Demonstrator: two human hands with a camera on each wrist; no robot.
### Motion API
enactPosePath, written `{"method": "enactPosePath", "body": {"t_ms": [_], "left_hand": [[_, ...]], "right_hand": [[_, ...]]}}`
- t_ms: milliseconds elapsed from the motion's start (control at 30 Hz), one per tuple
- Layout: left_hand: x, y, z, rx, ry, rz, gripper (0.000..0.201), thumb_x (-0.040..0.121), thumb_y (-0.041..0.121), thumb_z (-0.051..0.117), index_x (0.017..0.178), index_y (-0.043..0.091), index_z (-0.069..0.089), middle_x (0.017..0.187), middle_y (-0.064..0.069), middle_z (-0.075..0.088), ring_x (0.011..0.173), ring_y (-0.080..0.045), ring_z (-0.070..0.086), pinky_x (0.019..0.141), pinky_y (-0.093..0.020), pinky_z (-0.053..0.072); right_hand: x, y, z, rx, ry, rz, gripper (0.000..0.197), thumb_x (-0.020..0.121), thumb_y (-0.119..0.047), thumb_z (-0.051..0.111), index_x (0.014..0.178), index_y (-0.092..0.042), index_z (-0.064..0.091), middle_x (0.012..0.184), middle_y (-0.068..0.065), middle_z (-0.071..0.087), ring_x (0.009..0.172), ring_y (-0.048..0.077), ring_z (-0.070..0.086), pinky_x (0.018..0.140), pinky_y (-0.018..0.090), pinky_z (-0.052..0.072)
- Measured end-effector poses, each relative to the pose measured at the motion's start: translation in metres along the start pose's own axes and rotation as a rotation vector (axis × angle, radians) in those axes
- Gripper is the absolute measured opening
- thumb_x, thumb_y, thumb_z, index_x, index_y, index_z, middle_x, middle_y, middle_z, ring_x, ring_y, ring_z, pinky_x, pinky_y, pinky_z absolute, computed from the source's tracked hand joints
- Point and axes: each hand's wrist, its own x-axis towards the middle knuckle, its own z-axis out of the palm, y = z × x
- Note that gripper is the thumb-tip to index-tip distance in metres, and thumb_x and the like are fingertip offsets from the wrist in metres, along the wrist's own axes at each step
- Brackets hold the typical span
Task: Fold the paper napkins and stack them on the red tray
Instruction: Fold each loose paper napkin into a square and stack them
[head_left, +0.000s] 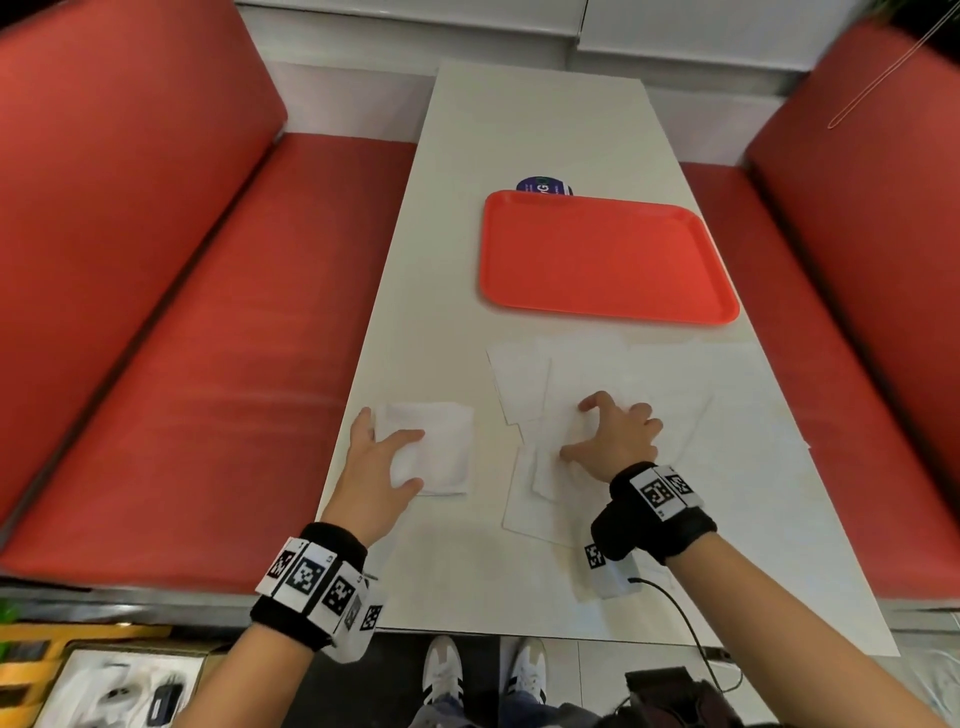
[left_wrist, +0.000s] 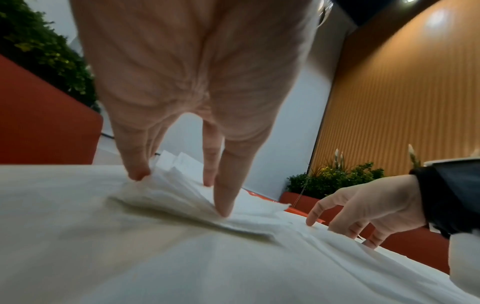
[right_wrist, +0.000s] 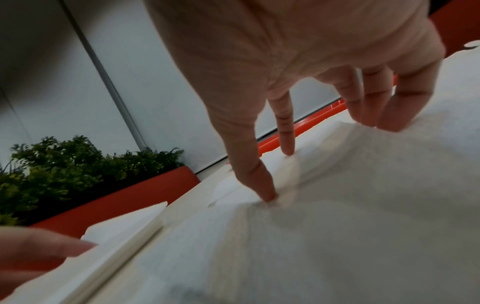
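A red tray (head_left: 608, 254) lies bare on the far half of the white table (head_left: 519, 130); its rim (right_wrist: 311, 121) shows beyond my right fingers. Several flat white napkins (head_left: 519, 384) overlap between the tray and me. My right hand (head_left: 582, 428) is spread on them, fingertips (right_wrist: 270, 195) pressing the sheets (right_wrist: 337, 205). At the table's left edge lies a thick folded napkin (head_left: 447, 447). My left hand (head_left: 400, 460) rests on its near left part, with straight fingers (left_wrist: 223, 205) pressing it down and bunching its edge (left_wrist: 155, 181). The folded napkin (right_wrist: 124, 224) also appears in the right wrist view.
Red bench seats (head_left: 208, 364) run along both long sides of the table. A round blue sticker (head_left: 540, 185) peeks out behind the tray. A cable (head_left: 675, 608) hangs off the near edge, and a dark bag (head_left: 670, 691) and a box (head_left: 104, 686) sit on the floor.
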Motion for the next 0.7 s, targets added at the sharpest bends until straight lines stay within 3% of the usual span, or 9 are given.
{"method": "enactPosePath", "body": {"t_ms": [67,133,200,333,500,600,700], "left_hand": [[0.003,-0.001,-0.002,-0.027,-0.001,0.01,0.053,0.085,0.008,0.07,0.132,0.025,0.053,0.156,-0.006,0.013,0.146,-0.021,0.019,0.107,-0.016,0.015],[0.004,-0.003,-0.003,-0.036,-0.003,0.021,0.053,0.084,0.009,0.07,0.132,0.024,0.054,0.152,-0.005,0.023,0.143,-0.02,0.024,0.107,-0.017,0.015],[0.004,-0.004,-0.004,-0.036,-0.01,0.018,0.053,0.084,0.01,0.071,0.132,0.023,0.054,0.152,-0.005,0.025,0.142,-0.02,0.025,0.107,-0.017,0.016],[0.003,-0.006,-0.006,-0.005,-0.031,0.029,0.053,0.086,0.011,0.069,0.133,0.025,0.052,0.15,-0.005,0.028,0.138,-0.019,0.03,0.105,-0.017,0.019],[0.002,-0.008,-0.004,0.011,-0.057,0.017,0.053,0.086,0.012,0.068,0.134,0.028,0.05,0.151,-0.004,0.026,0.139,-0.02,0.029,0.108,-0.021,0.022],[0.0,-0.007,0.0,-0.002,-0.07,0.022,0.055,0.085,0.014,0.069,0.133,0.031,0.049,0.151,-0.005,0.026,0.14,-0.02,0.028,0.111,-0.024,0.022],[-0.001,-0.002,0.001,-0.03,-0.064,0.038,0.065,0.085,0.014,0.069,0.14,0.033,0.04,0.151,-0.006,0.025,0.141,-0.02,0.027,0.109,-0.023,0.022]], "right_hand": [[0.002,0.003,-0.003,0.068,-0.009,-0.02,0.063,0.066,-0.029,0.084,0.118,-0.026,0.049,0.125,0.012,0.032,0.113,0.035,0.04,0.09,0.041,0.046],[0.003,0.007,-0.008,0.139,-0.025,-0.041,0.062,0.064,-0.026,0.087,0.115,-0.022,0.052,0.121,0.009,0.033,0.098,0.03,0.05,0.082,0.035,0.048],[0.004,0.011,-0.012,0.189,-0.037,-0.06,0.059,0.064,-0.022,0.088,0.114,-0.018,0.056,0.12,0.009,0.036,0.088,0.024,0.049,0.076,0.029,0.043],[0.003,0.018,-0.015,0.29,0.015,-0.134,0.042,0.07,-0.008,0.081,0.11,-0.014,0.067,0.123,0.011,0.056,0.103,0.025,0.055,0.085,0.028,0.044],[-0.012,0.017,-0.021,0.384,-0.011,-0.278,0.037,0.076,0.001,0.068,0.109,-0.017,0.07,0.114,0.008,0.067,0.072,0.019,0.06,0.075,0.025,0.05],[-0.025,0.004,-0.021,0.375,-0.088,-0.363,0.04,0.08,-0.002,0.063,0.117,-0.017,0.068,0.124,0.005,0.063,0.093,0.02,0.063,0.084,0.024,0.05],[-0.034,-0.014,-0.013,0.31,-0.198,-0.428,0.041,0.086,-0.003,0.055,0.126,-0.013,0.063,0.136,0.004,0.057,0.125,0.019,0.052,0.098,0.015,0.036]]}}
